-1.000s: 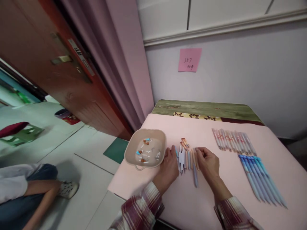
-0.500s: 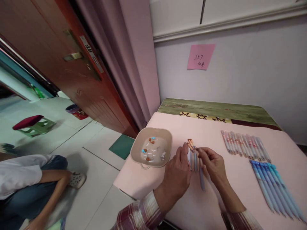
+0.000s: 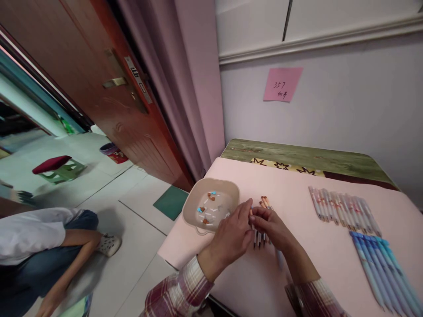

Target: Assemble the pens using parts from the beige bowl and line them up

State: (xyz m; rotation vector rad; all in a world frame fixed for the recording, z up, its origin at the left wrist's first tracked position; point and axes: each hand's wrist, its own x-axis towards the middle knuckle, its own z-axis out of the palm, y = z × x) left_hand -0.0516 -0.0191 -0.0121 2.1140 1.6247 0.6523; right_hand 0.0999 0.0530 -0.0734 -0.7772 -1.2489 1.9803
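My left hand [image 3: 231,231] is closed, its fingertips around a slim pen [image 3: 251,212] with an orange-brown end. From the other side, my right hand [image 3: 272,226] pinches the same pen between thumb and fingers. Part of the pen is hidden by the fingers. Just beneath and behind the hands, several slim pens [image 3: 265,202] lie side by side on the pink-covered table [image 3: 244,281]. Their orange-brown ends point to the back, and dark tips [image 3: 259,243] show between my wrists. A bluish pen [image 3: 279,259] lies partly under my right hand.
Left of my hands stands a beige basin [image 3: 189,211] with small white sticks and brown and blue bits. Rows of pinkish pens [image 3: 343,209] and blue pens [image 3: 385,268] lie at right. A person [image 3: 42,233] crouches on the floor at left, near a red-topped stool [image 3: 53,164].
Both hands have moved left, off the middle of the pen row, and now hold one pen near the basin's right side. Dark pen tips have come into view. The camera view has shifted slightly.
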